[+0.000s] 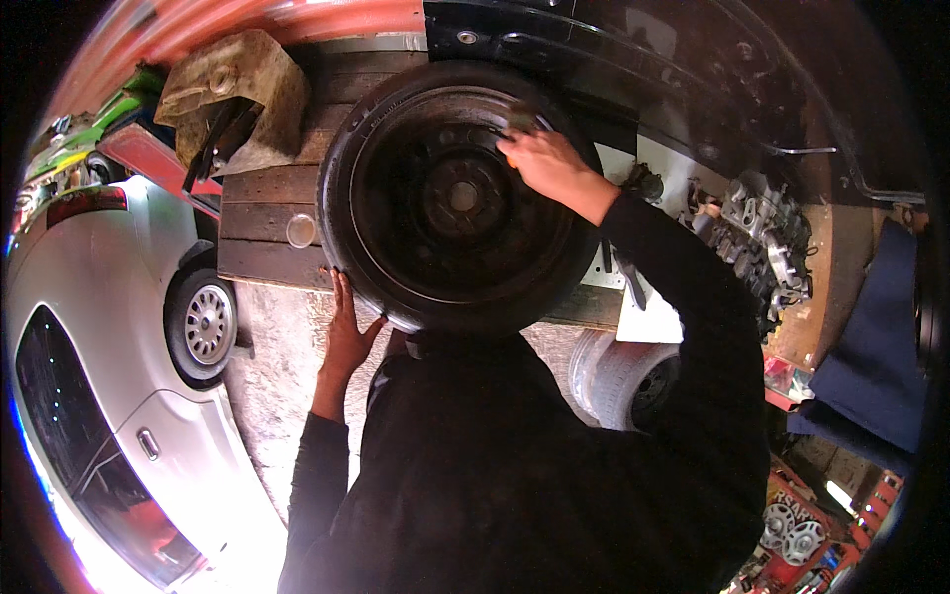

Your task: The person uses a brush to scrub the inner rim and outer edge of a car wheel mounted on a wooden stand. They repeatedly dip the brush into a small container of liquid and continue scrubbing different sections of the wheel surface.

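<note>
A black wheel with its tyre lies flat on the wooden workbench in front of me, the dark steel rim facing up. My right hand is closed over the rim's upper right side, around what looks like a small brush. That tool is smeared by motion, and only a bit of orange shows under the fingers. At the tyre's lower left edge rests my left hand, its fingers stretched and its thumb apart, touching the sidewall.
Left of the wheel, a clear cup stands on the bench, below a stained cut-open container with tools. Engine parts are at the right. Another tyre is under the bench. A silver car stands at left.
</note>
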`<state>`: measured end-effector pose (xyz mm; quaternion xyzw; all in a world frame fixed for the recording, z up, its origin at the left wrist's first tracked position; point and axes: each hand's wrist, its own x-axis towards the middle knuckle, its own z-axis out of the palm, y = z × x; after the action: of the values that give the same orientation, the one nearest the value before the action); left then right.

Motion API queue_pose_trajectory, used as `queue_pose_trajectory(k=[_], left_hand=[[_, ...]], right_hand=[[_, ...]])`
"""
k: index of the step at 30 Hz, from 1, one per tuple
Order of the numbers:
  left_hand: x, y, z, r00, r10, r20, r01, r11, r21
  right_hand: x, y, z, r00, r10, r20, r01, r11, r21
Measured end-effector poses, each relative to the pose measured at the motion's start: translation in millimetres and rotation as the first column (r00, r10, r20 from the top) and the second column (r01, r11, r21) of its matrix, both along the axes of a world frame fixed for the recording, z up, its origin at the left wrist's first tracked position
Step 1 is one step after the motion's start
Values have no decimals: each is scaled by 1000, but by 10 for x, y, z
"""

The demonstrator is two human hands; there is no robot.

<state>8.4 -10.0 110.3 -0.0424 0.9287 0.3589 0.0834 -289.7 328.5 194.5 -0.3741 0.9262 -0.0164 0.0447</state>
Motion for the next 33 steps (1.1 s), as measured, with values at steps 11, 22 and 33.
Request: queue_pose_trajectory(k=[11,22,33], left_hand=[[-64,42,28,998,-19,-53,18,999,-34],[-36,29,4,997,2,-83,-6,999,-42],[-4,5,-46,995,26,-101,-22,999,41]], right_hand=[[159,174,483,978,0,207,-6,1000,29],[579,16,702,809,-90,581,196,973,-121],[1756,-1090,417,823,130,552,273,762,-587]])
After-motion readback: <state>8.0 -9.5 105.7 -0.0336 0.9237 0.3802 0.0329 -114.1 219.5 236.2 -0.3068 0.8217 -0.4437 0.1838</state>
